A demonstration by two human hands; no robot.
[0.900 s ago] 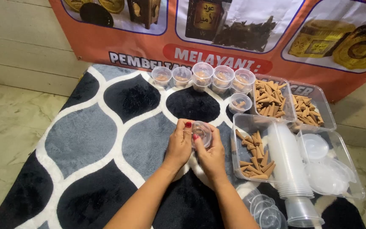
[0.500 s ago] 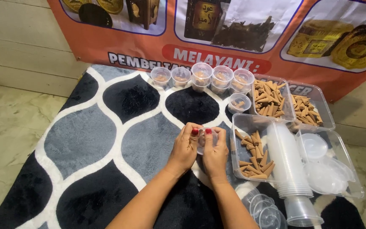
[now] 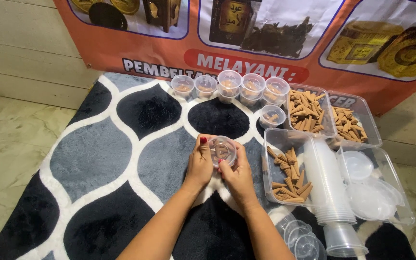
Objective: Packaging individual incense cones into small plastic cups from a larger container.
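- Both hands are clamped together on one small clear cup (image 3: 223, 150), held just above the rug (image 3: 136, 144); left hand (image 3: 199, 166) and right hand (image 3: 237, 175) meet at its rim.
- The lid looks on; I'd press evenly round the edge, keeping the cup level so the brown cones inside don't tip.
- Filled cups (image 3: 229, 84) line the banner (image 3: 275, 43); a cone tray (image 3: 285, 168) sits just right.
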